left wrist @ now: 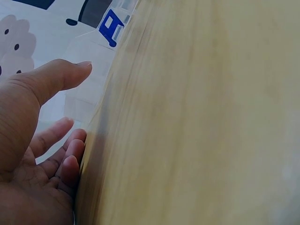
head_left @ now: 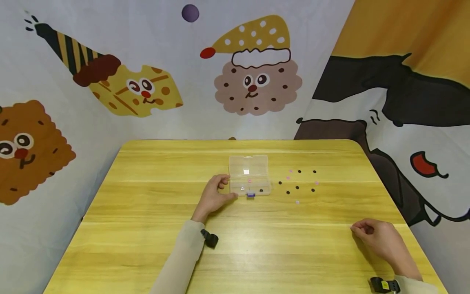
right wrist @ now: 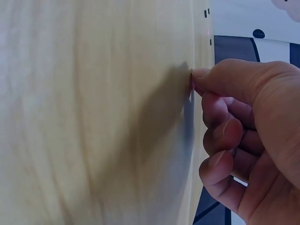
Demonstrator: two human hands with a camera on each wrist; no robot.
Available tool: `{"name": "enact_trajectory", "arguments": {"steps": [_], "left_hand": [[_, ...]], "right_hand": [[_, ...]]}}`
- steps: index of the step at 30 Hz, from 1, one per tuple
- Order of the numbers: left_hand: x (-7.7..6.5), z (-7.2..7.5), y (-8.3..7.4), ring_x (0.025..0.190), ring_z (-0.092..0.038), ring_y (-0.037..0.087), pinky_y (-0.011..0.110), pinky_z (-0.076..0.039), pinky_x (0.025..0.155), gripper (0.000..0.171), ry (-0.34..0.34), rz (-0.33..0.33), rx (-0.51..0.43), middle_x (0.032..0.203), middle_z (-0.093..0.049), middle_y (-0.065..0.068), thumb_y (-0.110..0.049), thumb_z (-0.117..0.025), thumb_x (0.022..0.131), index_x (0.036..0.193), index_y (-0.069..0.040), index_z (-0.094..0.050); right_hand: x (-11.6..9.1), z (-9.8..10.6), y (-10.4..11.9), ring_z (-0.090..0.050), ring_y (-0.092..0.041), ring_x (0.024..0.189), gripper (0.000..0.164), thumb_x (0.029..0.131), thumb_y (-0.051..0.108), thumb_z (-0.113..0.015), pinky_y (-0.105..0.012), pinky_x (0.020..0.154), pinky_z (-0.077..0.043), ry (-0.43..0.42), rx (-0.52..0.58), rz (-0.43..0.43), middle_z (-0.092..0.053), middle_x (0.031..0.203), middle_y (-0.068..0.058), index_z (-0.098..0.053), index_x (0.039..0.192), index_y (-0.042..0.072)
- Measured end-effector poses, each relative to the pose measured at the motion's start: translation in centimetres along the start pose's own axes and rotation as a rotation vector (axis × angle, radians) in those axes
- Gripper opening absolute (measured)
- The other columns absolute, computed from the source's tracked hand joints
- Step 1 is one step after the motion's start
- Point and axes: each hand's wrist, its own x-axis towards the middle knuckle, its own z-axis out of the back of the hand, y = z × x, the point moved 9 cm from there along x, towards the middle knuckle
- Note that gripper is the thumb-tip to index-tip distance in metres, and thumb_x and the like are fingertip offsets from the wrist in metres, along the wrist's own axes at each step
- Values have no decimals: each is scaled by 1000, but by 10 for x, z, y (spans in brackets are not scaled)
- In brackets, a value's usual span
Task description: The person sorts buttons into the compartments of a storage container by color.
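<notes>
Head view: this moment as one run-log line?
left hand: at left side of open box | right hand: fingers pinched, any held item unclear | small discs: on table, right of box

one clear box [head_left: 238, 175], six loose black discs [head_left: 297, 187], four loose paler discs [head_left: 317, 183]

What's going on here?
Someone's left hand touches a small clear box with its lid open. A few little dots are inside; more black dots and pink dots lie beside it. The right hand is farther right, thumb and finger together; I can't tell if they hold anything.
</notes>
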Motion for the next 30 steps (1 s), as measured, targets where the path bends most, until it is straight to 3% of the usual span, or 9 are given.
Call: {"name": "enact_trajectory", "arguments": {"steps": [8,16,30], "left_hand": [[0,0,1,107,-50,23,39,-43,95,67,0,-2,-1,122,-59,5,-24,-89,79,139,-16,-59],[0,1,-1,106,-50,23,39,-43,94,67,2,-13,-4,121,-59,4,-25,-89,80,139,-16,-59],[1,2,-2,106,-51,22,40,-45,94,67,-2,-28,17,121,-59,5,-26,-89,81,139,-14,-58]], "right_hand": [[-2,0,-1,-62,-11,72,24,95,31,-73,-30,62,-48,-28,-7,3,-74,84,0,-77,94,8],[-4,1,3,-59,-6,69,27,96,36,-72,-23,58,-45,-64,29,27,-74,84,1,-78,96,10],[9,3,32,-51,-4,67,27,97,37,-72,-22,55,-42,-92,120,98,-71,83,1,-78,100,11]]}}
